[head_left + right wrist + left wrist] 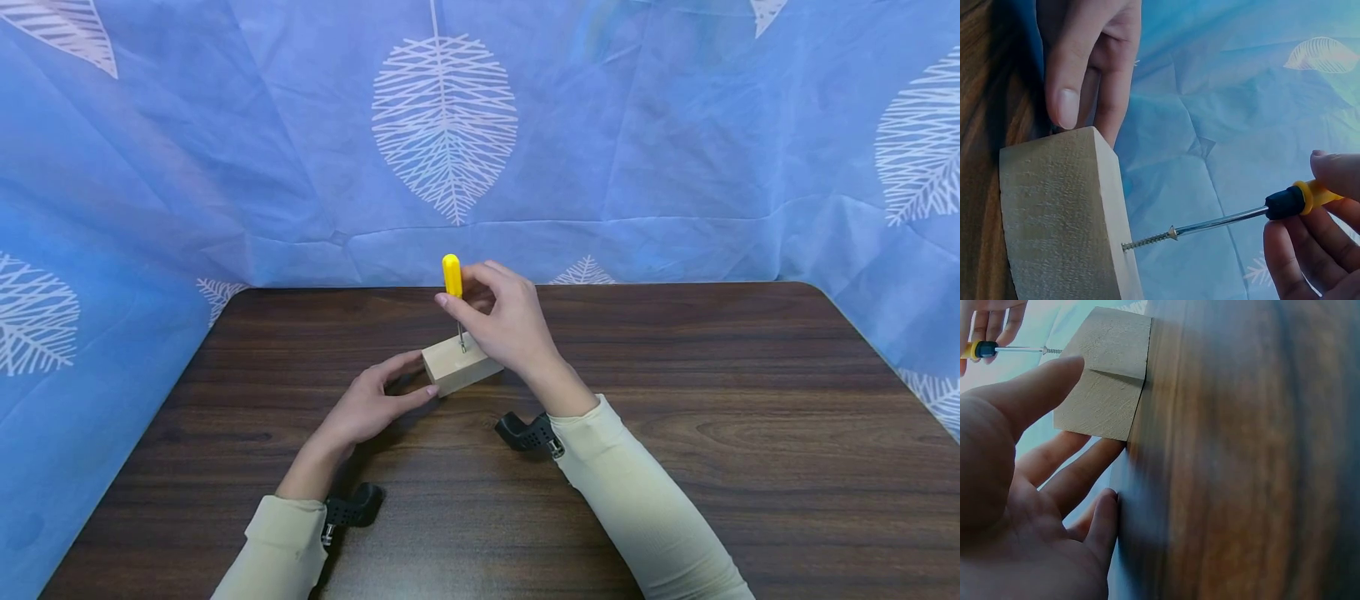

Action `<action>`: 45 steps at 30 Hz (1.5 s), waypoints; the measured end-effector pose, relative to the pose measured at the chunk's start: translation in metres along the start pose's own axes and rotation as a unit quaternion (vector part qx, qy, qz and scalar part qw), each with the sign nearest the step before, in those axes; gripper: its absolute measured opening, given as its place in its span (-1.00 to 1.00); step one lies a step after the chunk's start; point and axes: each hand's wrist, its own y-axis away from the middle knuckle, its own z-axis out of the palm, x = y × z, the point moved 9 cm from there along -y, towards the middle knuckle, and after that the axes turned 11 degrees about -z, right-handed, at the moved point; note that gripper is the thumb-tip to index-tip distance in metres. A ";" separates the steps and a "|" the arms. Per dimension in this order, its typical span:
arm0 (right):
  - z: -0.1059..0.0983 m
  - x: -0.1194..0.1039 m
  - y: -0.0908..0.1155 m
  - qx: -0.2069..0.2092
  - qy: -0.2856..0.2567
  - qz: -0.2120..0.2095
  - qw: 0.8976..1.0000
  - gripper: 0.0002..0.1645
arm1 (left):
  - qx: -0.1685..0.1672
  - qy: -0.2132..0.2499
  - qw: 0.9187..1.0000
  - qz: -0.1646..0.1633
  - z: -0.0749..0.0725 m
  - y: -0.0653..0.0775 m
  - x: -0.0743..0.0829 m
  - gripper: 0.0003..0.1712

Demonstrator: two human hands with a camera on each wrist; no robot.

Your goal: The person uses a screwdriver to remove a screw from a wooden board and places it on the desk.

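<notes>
A pale wooden block [461, 379] lies on the table, its near end turned toward my left hand [369, 407]. That hand grips the end of the block, thumb on one side and fingers on the other. My right hand [517, 323] holds a yellow-handled screwdriver [452, 277] upright above the block, thumb and fingers around the handle. In the right wrist view, the tip of the screwdriver's metal shaft [1222, 222] meets the head of a screw [1147, 240]. The screw stands in the block's upper face with most of its thread exposed.
The dark wood-grain table [712, 375] extends around both hands. Behind it hangs a blue cloth [300, 150] with white leaf prints. A black wrist mount [356, 506] sits on the left wrist, and another black mount [525, 432] on the right.
</notes>
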 end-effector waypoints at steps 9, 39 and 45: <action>-0.002 0.001 0.000 0.000 -0.006 0.012 1.000 -0.64 | 0.013 -0.001 1.000 0.005 0.001 0.001 0.002 -0.16; -0.003 0.001 0.000 -0.003 -0.014 0.007 1.000 -0.76 | 0.014 -0.002 1.000 0.001 0.001 0.000 0.002 -0.17; -0.005 0.003 0.001 0.011 -0.014 0.010 1.000 -0.77 | 0.014 -0.002 1.000 0.001 0.001 0.000 0.003 -0.18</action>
